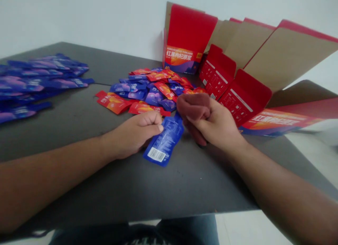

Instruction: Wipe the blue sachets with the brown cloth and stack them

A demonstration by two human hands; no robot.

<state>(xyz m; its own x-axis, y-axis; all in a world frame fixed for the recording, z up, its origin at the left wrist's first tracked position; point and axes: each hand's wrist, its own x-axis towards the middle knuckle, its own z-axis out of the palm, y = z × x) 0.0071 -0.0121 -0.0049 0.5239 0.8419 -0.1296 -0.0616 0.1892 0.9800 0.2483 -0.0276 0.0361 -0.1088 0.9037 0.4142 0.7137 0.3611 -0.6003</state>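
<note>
Between thumb and fingers, my left hand [141, 134] grips the edge of a blue drink pouch [166, 139], its barcode side towards me. My right hand [221, 123] is closed on a folded brown-red cloth [194, 107], which sits at the pouch's narrow top end. Whether the cloth touches the pouch I cannot tell. Just behind both hands lies a mixed heap of blue pouches [154, 97] and red-orange pouches [115, 102].
Stacked blue pouches [47, 77] lie at the left of the dark table [169, 192]. Open red cartons [190, 30] with raised flaps stand at the back and right, near my right hand. A pale wall [105, 19] is behind the table.
</note>
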